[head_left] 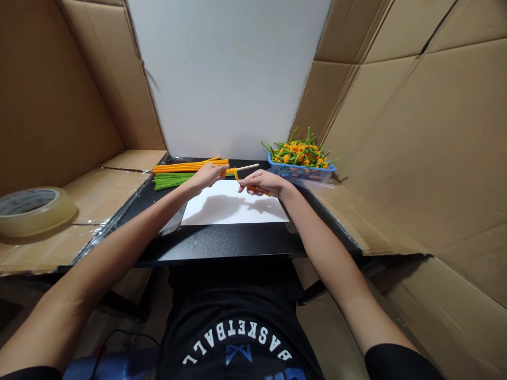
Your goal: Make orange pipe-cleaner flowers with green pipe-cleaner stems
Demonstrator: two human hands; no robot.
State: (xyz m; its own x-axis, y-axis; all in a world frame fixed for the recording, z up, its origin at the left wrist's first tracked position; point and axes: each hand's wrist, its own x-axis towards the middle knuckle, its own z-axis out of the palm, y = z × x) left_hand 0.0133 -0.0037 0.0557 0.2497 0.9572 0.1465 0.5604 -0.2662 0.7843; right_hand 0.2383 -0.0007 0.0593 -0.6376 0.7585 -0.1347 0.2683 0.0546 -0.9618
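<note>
Above a white sheet of paper (237, 203), my left hand (209, 175) is closed on a thin wooden stick (249, 167), whose bare end points right. An orange pipe cleaner (236, 174) is coiled around the stick beside my left fingers. Its loose length runs down into my right hand (263, 182), which pinches it, and a bit of orange shows below that palm. Behind my left hand lie a bundle of orange pipe cleaners (178, 168) and a bundle of green pipe cleaners (170, 181).
A blue basket (297, 171) at the back right is heaped with orange and green pipe-cleaner pieces (303, 150). A roll of clear tape (37, 211) lies on cardboard at the left. Cardboard walls (420, 132) flank the black table (229, 241); a pale panel stands behind.
</note>
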